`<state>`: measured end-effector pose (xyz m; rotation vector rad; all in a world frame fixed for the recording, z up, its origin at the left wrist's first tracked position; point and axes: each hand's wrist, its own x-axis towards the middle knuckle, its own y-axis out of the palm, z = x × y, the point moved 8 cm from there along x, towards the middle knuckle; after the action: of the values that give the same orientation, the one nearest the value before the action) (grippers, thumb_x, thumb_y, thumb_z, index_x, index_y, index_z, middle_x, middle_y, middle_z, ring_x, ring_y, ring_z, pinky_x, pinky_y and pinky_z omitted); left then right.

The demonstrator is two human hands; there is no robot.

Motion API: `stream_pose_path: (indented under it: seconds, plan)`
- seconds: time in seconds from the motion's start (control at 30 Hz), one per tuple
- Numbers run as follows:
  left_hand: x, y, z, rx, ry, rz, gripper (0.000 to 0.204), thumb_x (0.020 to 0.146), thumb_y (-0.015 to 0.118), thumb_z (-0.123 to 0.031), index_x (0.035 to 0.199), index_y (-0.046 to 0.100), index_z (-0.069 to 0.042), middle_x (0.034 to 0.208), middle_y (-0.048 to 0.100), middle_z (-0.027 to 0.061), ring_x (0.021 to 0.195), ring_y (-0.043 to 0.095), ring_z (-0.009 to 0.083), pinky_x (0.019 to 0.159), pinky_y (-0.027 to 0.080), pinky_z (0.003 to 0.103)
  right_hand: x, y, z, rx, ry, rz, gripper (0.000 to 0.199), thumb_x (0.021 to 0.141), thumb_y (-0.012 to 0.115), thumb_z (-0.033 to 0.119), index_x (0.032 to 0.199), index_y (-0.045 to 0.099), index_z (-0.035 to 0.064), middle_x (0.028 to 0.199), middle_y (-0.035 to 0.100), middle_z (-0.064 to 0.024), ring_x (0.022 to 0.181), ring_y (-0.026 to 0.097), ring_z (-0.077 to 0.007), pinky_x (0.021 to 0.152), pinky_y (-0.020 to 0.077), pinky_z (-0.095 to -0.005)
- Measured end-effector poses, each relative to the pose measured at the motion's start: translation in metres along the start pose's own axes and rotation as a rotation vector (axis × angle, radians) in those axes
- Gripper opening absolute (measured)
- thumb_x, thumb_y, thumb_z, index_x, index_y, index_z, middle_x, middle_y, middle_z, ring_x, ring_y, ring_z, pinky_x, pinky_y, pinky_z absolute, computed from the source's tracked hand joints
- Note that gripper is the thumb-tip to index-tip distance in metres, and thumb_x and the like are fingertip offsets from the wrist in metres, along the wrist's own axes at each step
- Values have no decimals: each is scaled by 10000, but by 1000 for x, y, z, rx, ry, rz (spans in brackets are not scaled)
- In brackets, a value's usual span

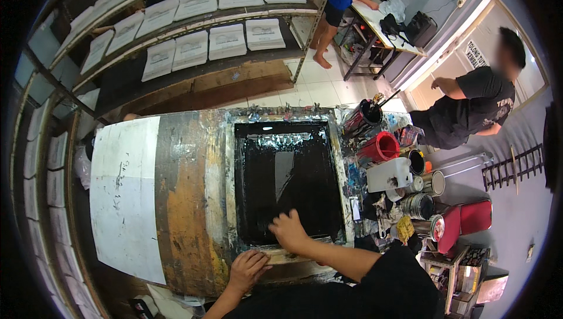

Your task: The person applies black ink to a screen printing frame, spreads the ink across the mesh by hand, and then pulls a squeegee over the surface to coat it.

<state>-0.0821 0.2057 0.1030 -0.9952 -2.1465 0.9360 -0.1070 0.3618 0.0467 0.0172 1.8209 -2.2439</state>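
Observation:
A screen-printing frame [230, 186] lies on the worktable before me. Its dark mesh [311, 187] has a paler rectangular patch in the middle and wet, glossy ink along the far end. My right hand [290, 234] is over the near part of the mesh, its fingers bent and drawn together. Whatever those fingers may hold is hidden. At the near left corner, my left hand [248, 268] grips the wooden edge of the frame, with its fingers curled over it.
Left of the frame is a stained board with a white sheet [124, 196]. Ink pots, a red bucket [380, 147] and a white jug [389, 174] crowd the right side. Racks hold paper stacks [227, 42]. One person [478, 96] stands right, another [343, 2] farther back.

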Motion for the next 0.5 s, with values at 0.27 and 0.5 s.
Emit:
stream_pose_path:
  seconds: [0.27, 0.5]
  plan:
    - [14, -2, -4, 4, 37, 15, 319, 853, 807, -282, 1110, 740, -105, 1108, 726, 47, 1096, 666, 260, 957, 550, 425, 146, -56, -203, -145, 535, -314, 174, 930, 612, 164, 1037, 750, 174, 1070, 710, -46, 1087, 634, -233, 1024, 375, -528]
    - [1, 1, 3, 13, -3, 25, 312, 848, 811, -288, 1096, 743, -111, 1094, 722, 43, 1086, 668, 264, 942, 548, 428, 100, -9, -96, -201, 201, -145, 192, 895, 593, 170, 986, 762, 164, 979, 677, -65, 1043, 623, -270, 1018, 373, -613]
